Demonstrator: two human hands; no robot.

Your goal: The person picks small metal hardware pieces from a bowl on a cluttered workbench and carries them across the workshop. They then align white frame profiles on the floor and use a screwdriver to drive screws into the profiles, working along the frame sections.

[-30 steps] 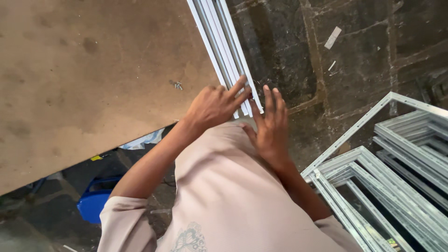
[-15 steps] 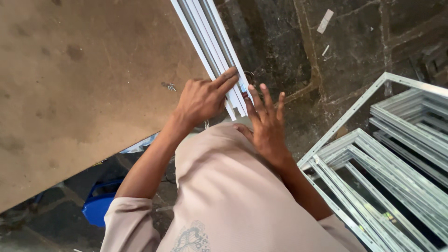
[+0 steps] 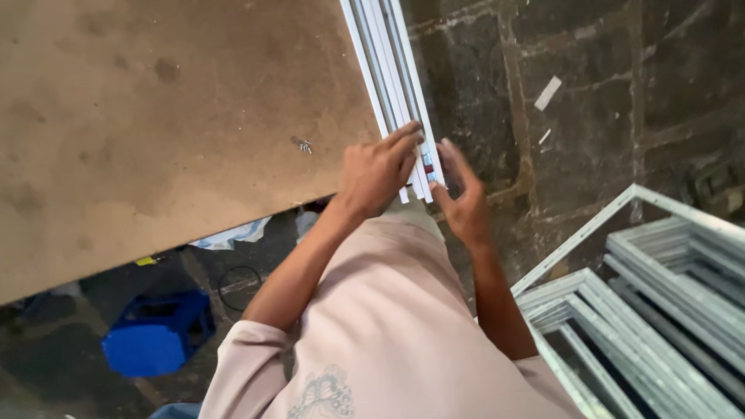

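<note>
Two hands on the near end of a bundle of white metal profiles point(image 3: 392, 93) at the right edge of the brown desk point(image 3: 155, 116). Left hand point(image 3: 376, 174) laid flat over the bundle's end, fingers spread, pressing rather than clenched; right hand point(image 3: 464, 198) open, cupped against the outer side at the desk's edge, fingertips touching. Compared with a second ago, closer together and further onto the end, likely squaring the pieces flush. Overhanging the near edge only slightly. A few small screws point(image 3: 301, 144) on the desk, well apart. Open stone floor point(image 3: 590, 116) to the right; stacked frames point(image 3: 660, 310) near the right elbow; blue crate point(image 3: 155, 337) below left.
</note>
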